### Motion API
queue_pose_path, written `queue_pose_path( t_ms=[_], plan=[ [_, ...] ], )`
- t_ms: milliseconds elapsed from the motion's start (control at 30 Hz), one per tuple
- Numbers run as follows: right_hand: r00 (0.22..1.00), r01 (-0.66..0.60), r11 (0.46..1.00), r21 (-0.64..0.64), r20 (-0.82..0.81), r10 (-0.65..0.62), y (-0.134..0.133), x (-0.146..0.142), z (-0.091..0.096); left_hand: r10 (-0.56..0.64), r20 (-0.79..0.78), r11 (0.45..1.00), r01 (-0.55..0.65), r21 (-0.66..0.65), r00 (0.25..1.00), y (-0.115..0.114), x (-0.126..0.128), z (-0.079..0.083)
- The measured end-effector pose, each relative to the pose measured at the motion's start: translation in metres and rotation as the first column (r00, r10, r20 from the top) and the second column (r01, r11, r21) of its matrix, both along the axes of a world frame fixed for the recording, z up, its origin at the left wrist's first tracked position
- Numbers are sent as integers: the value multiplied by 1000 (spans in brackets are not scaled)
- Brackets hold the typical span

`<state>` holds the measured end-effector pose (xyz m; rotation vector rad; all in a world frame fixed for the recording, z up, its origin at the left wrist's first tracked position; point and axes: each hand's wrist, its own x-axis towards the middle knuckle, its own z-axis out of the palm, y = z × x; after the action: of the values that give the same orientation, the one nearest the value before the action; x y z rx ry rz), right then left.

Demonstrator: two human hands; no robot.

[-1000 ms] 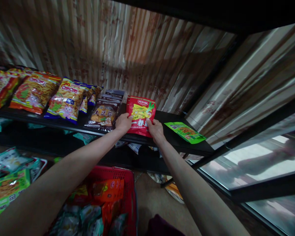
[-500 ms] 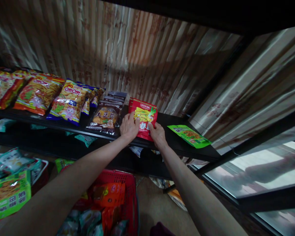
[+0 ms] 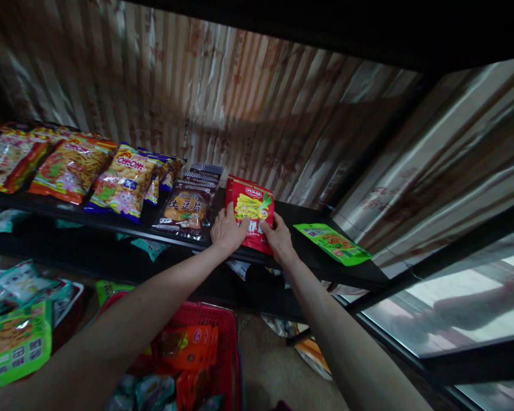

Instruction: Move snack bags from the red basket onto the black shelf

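Two hands at work on one bright red packet (image 3: 253, 197), and that packet is on the black shelf (image 3: 302, 254), leaning back with its printed front up! The left hand (image 3: 229, 230) has it by the left side, thumb laid across the front, fingers bent along the edge. Over on the other flank, the right hand (image 3: 280, 237) matches it — thumb on the lower front, fingers around the right edge — so the packet is gripped between the pair. How hard they squeeze, I cannot tell. Another strip of red shows just behind its upper left corner.

Look along the row! Right beside the left hand sit dark brown packets (image 3: 184, 208), one in front of the others. Further left comes a blue-edged packet (image 3: 122, 182), then an orange-edged packet (image 3: 71, 165) next to it. Out on the right, apart from the right hand, a green packet (image 3: 334, 244) lies nearly flat near the shelf's end.

Down below, under the forearms, it's a red basket (image 3: 229, 337) with orange packets (image 3: 188, 345) and teal packets (image 3: 154, 391) inside. At the far left, a big green packet (image 3: 19, 345) lies beside more teal bags (image 3: 23, 282). And behind everything — a pleated, patterned curtain (image 3: 223, 103).
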<state>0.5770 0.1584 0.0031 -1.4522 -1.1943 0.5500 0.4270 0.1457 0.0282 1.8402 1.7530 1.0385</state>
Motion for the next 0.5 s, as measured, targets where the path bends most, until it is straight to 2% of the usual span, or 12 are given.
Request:
queue_pose_path(
  t_ms=[133, 200, 267, 333, 400, 500],
  plan=[
    [1000, 23, 1000, 6, -19, -23, 6, 4, -6, 10, -64, 999, -14, -50, 998, 2, 2, 12],
    [1000, 16, 1000, 13, -24, -15, 6, 4, -8, 23, -126, 997, -14, 72, 992, 1, 3, 13],
    [1000, 5, 999, 41, -2, -5, 6, 4, -8, 8, -212, 965, 48, 260, 977, -1, 4, 9],
    [999, -12, 998, 69, 39, 10, 5, 3, -8, -29, -302, 918, 145, 370, 953, -3, 4, 0],
    [995, -30, 996, 82, 93, 22, 3, 3, -8, -50, -349, 903, 192, 385, 936, -4, 4, -8],
    [982, -17, 998, 67, 191, 4, 1, 5, -4, -63, -342, 919, 188, 345, 938, -4, 3, -17]
  ],
)
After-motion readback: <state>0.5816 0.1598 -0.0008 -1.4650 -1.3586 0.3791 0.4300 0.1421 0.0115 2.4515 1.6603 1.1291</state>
